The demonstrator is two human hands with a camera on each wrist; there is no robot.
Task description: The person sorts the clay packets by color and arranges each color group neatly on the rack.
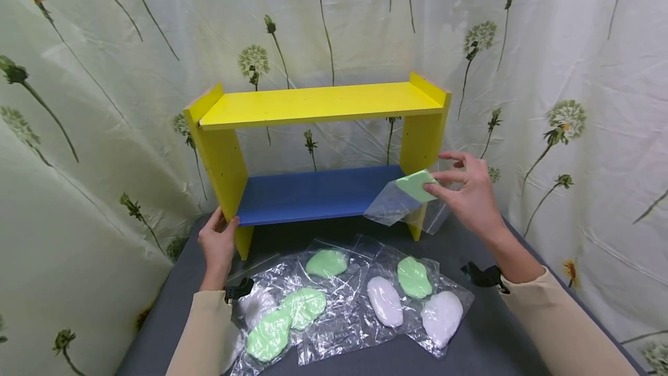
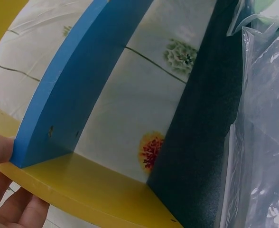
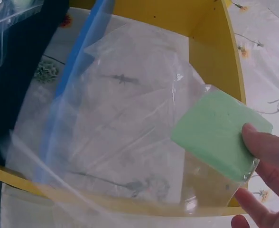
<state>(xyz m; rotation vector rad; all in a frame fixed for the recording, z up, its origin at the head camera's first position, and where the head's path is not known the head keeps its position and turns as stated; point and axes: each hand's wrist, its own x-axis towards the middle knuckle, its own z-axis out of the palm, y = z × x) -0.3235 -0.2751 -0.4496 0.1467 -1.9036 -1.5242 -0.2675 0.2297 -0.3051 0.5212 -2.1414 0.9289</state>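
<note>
A small shelf unit with yellow sides, a yellow top board (image 1: 318, 102) and a blue lower board (image 1: 318, 193) stands on the table. My left hand (image 1: 216, 246) grips its left side panel, thumb at the blue board's end (image 2: 21, 154) and fingers around the outside of the yellow panel. Up at the right side panel, my right hand (image 1: 467, 193) pinches a clear plastic bag (image 1: 388, 205) holding a flat pale green slab (image 3: 215, 133). Thumb and fingers press the slab's corner through the film, and the loose part of the bag hangs off to the left.
In front of the shelf unit, several clear bags (image 1: 339, 329) overlap on the dark table (image 1: 490, 329), holding flattened green lumps (image 1: 268, 335) and white lumps (image 1: 385, 300). A flower-printed curtain (image 1: 590, 74) closes off the back and sides.
</note>
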